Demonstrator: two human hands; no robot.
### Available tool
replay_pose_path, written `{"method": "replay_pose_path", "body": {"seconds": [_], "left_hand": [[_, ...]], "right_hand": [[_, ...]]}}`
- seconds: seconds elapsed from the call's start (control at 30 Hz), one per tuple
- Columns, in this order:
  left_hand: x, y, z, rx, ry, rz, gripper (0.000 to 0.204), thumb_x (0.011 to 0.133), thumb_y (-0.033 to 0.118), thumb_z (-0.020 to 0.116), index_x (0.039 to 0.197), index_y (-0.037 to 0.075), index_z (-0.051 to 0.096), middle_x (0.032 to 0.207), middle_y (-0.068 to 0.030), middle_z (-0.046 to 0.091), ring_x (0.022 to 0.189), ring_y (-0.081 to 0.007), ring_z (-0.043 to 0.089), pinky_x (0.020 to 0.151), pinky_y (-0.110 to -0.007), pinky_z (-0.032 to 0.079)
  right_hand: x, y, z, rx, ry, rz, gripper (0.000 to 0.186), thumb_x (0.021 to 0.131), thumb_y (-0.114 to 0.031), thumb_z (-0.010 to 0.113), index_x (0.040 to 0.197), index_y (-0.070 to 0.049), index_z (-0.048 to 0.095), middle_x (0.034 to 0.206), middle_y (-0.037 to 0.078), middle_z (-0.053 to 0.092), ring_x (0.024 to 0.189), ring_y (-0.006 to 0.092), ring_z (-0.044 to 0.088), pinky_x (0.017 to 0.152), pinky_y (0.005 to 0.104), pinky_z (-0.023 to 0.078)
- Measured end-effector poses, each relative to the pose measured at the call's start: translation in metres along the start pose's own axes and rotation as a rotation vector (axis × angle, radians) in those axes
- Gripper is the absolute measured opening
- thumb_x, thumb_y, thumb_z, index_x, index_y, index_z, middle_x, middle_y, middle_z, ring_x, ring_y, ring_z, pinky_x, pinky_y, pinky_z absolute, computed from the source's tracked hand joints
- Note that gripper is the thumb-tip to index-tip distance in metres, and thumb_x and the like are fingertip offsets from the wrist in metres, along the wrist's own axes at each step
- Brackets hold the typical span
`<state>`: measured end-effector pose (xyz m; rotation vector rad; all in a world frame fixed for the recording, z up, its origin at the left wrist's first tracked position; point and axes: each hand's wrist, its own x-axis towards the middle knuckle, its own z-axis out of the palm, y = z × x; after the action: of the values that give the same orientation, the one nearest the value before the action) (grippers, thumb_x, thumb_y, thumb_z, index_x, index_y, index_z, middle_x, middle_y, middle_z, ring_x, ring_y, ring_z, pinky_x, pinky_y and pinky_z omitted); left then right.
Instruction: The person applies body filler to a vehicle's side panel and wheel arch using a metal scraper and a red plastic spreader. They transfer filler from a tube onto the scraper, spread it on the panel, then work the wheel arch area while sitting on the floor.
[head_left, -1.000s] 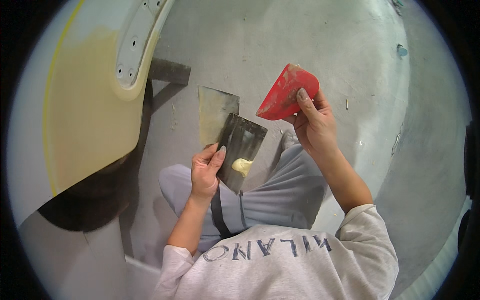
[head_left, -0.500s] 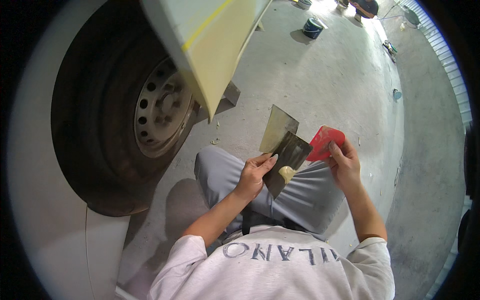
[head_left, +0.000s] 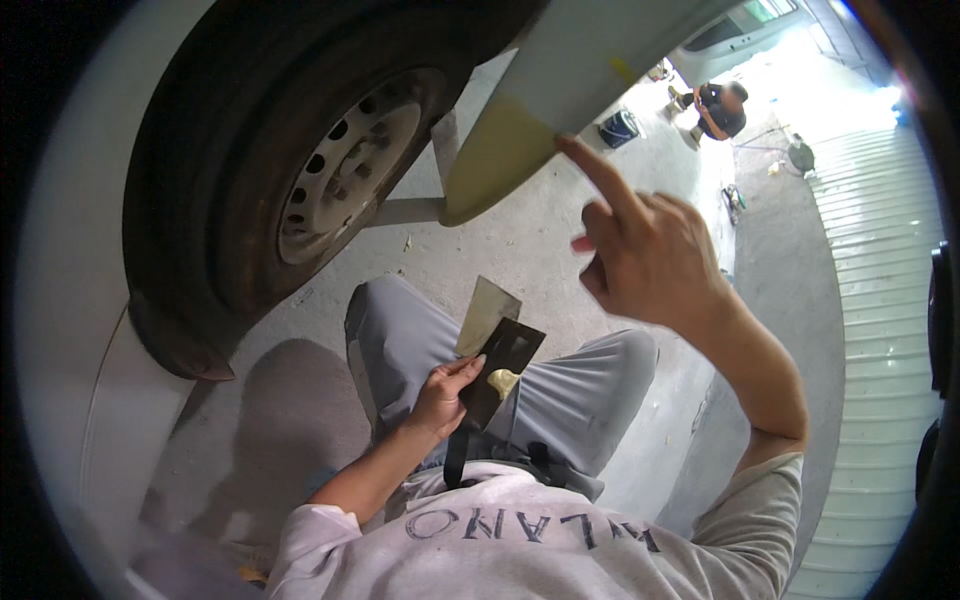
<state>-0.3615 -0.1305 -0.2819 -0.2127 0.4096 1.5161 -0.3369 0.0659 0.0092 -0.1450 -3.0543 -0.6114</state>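
In my left hand, low over my lap, I grip a dark flat putty plate together with a paler spreader blade. A dab of cream-coloured filler sits on the dark plate. My right hand is raised, with its index finger stretched out to the edge of a vehicle panel coated in yellowish filler; the fingertip seems to touch it. The other fingers are curled round a red spreader, of which only a small corner shows.
A wheel with a tyre stands close on the left, behind the panel. Farther off on the floor is a dark bucket, with another person crouching beyond it. A ribbed pale wall or shutter runs along the right.
My right hand has risen from beside the plates to the panel's edge, its index finger now extended and the red spreader mostly hidden. The view has shifted; my left hand keeps its hold.
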Motion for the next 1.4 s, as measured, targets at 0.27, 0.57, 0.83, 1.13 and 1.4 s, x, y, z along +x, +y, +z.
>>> {"method": "replay_pose_path", "body": {"seconds": [0.27, 0.57, 0.83, 1.13, 1.4], "left_hand": [[-0.022, -0.001, -0.039, -0.041, 0.034, 0.148, 0.023, 0.098, 0.015, 0.061, 0.113, -0.002, 0.068, 0.104, -0.0074, 0.07, 0.09, -0.015, 0.068, 0.079, -0.029, 0.056], [-0.055, 0.022, -0.057, -0.064, 0.02, 0.196, 0.03, 0.1, 0.02, 0.06, 0.123, 0.001, 0.064, 0.115, -0.0063, 0.067, 0.103, -0.0144, 0.064, 0.09, -0.03, 0.051], [-0.081, 0.033, -0.066, -0.095, 0.077, 0.264, 0.031, 0.1, 0.015, 0.058, 0.126, -0.001, 0.062, 0.12, -0.0095, 0.066, 0.108, -0.0181, 0.063, 0.095, -0.034, 0.051], [-0.087, 0.025, -0.064, -0.153, 0.08, 0.417, 0.03, 0.099, 0.016, 0.061, 0.123, 0.0, 0.064, 0.118, -0.0107, 0.068, 0.107, -0.0219, 0.065, 0.095, -0.037, 0.052], [-0.084, 0.034, -0.066, -0.04, 0.082, 0.51, 0.031, 0.099, 0.016, 0.061, 0.124, -0.001, 0.064, 0.118, -0.0103, 0.068, 0.106, -0.02, 0.065, 0.095, -0.036, 0.051]], "right_hand": [[0.005, -0.015, 0.039, -0.345, -0.237, -0.034, 0.018, 0.074, -0.016, 0.069, 0.084, -0.002, 0.065, 0.147, 0.02, 0.047, 0.063, 0.0223, 0.066, 0.061, 0.0341, 0.054], [0.011, -0.06, 0.117, -0.252, -0.281, -0.089, 0.025, 0.072, -0.019, 0.066, 0.086, 0.002, 0.064, 0.143, 0.03, 0.046, 0.058, 0.022, 0.065, 0.058, 0.0334, 0.054], [0.03, -0.096, 0.18, -0.143, -0.369, -0.13, 0.03, 0.077, -0.019, 0.062, 0.094, 0.006, 0.065, 0.141, 0.037, 0.043, 0.062, 0.0253, 0.069, 0.059, 0.036, 0.056], [0.042, -0.095, 0.138, -0.254, -0.573, -0.126, 0.051, 0.087, -0.016, 0.053, 0.129, 0.014, 0.055, 0.142, 0.037, 0.044, 0.07, 0.0249, 0.073, 0.057, 0.0348, 0.057], [0.04, -0.091, 0.1, -0.215, -0.569, -0.113, 0.046, 0.087, -0.018, 0.053, 0.122, 0.011, 0.061, 0.14, 0.033, 0.048, 0.066, 0.0271, 0.072, 0.057, 0.0365, 0.058]]}}
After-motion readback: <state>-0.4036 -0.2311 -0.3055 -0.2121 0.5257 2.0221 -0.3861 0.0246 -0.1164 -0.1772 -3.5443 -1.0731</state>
